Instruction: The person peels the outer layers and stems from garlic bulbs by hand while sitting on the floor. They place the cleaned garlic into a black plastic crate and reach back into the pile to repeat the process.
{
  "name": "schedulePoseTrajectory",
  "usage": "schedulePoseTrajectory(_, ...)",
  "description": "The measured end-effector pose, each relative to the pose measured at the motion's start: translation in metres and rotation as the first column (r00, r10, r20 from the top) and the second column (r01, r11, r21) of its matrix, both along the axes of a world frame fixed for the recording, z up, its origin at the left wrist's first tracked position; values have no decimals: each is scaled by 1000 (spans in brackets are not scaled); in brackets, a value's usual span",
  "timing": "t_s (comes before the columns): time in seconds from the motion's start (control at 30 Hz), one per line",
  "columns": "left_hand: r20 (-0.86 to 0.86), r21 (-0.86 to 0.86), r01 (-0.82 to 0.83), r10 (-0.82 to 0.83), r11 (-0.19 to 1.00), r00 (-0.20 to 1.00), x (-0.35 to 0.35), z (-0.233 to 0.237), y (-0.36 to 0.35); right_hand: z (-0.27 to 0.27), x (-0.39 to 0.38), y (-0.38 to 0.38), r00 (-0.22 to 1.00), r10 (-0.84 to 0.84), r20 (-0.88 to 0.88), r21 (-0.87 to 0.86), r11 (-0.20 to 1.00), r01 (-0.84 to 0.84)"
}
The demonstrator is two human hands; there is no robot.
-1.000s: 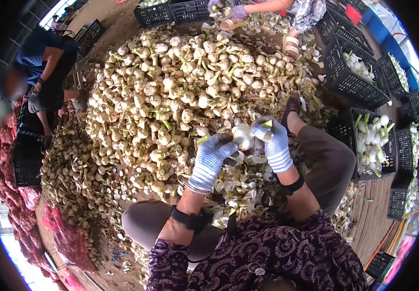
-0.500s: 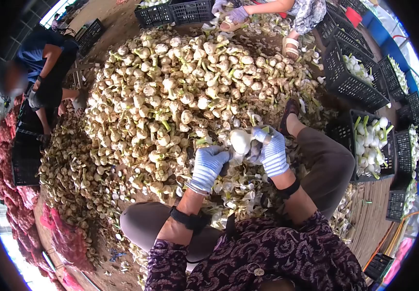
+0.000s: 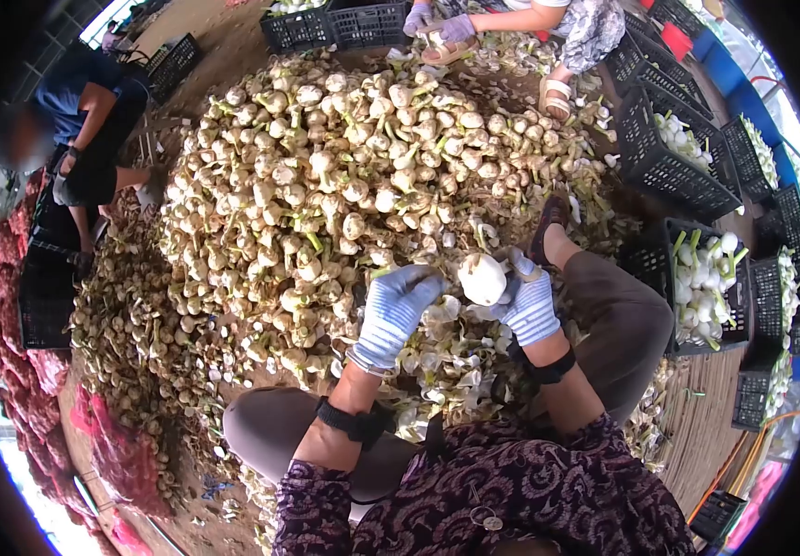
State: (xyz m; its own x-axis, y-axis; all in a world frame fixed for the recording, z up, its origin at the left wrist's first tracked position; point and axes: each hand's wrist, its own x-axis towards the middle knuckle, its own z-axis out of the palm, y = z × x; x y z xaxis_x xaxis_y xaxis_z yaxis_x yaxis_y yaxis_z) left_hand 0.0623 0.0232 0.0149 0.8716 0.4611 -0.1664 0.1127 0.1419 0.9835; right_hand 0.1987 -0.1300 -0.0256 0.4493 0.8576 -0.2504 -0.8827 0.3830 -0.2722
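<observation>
In my right hand (image 3: 530,301), gloved in blue and white stripes, a peeled-looking white garlic bulb (image 3: 482,280) is gripped from its right side. My left hand (image 3: 391,310), in a matching glove, sits just left of the bulb and apart from it. Its fingers are pressed together, and whatever they may hold is hidden. Beyond both hands rises a large heap of unpeeled garlic bulbs (image 3: 326,176), brownish with short stalks. Loose papery garlic skins (image 3: 446,366) lie below my hands, between my legs.
At the right, a black crate (image 3: 711,338) holds white garlic with green stalks; another crate (image 3: 687,176) stands behind it. A co-worker's gloved hands (image 3: 442,28) work across the heap. Another person (image 3: 89,120) sits at the left, above red mesh sacks (image 3: 122,454).
My hands have moved apart. The bulb has shifted slightly right and down with my right hand and turned, showing more of its white side. My left hand has drawn a little left.
</observation>
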Motion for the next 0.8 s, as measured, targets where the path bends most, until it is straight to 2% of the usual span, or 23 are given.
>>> schedulePoseTrajectory(0.03, -2, -2, -6, 6, 1000, 1000, 0, 8, 1, 1, -3, -1, 998, -33, 57, -76, 996, 38)
schedulePoseTrajectory(0.07, -101, -123, -7, -5, 992, 995, 1, 16, 1, 4, -4, -1, 991, -61, 117, -149, 986, 78)
schedulePoseTrajectory(0.1, -197, -243, -21, -28, 970, 980, 0, 21, 2, 13, -3, -3, 977, 13, 215, -219, 975, 35)
schedulePoseTrajectory(0.13, -199, -245, -29, -21, 969, 980, 1, 25, 2, 7, -1, -6, 977, 21, 213, -221, 975, 27)
schedulePoseTrajectory(0.2, -235, -249, 80, -141, 965, 962, 3, 29, 2, -3, 2, -8, 933, 63, 355, -237, 971, 25)
schedulePoseTrajectory(0.23, -266, -237, 95, -159, 967, 951, 4, 26, 1, -3, -1, -6, 909, 5, 418, -231, 968, 101)
schedulePoseTrajectory(0.27, -268, -239, 92, -156, 967, 951, 3, 25, 2, -6, -1, -5, 909, 8, 416, -233, 968, 98)
schedulePoseTrajectory(0.33, -250, -305, 73, -154, 949, 956, 1, 23, 4, -12, 0, -3, 824, 19, 567, -291, 940, 179)
schedulePoseTrajectory(0.47, -181, -323, 74, -138, 943, 974, 0, 19, 3, 2, -4, -1, 824, 16, 566, -280, 944, 174)
schedulePoseTrajectory(0.53, -170, -308, 74, -131, 949, 977, 0, 16, 2, 7, -6, 0, 859, 8, 512, -276, 948, 156)
schedulePoseTrajectory(0.67, -156, -324, 52, -107, 945, 982, -1, 18, 0, 8, -10, -3, 837, 20, 547, -294, 941, 170)
schedulePoseTrajectory(0.77, -161, -374, 25, -91, 927, 983, 0, 9, -1, -1, -13, -1, 875, -57, 481, -210, 961, 178)
schedulePoseTrajectory(0.8, -160, -372, 28, -93, 928, 983, 0, 10, -3, -8, -13, 1, 925, -74, 372, -127, 983, 130)
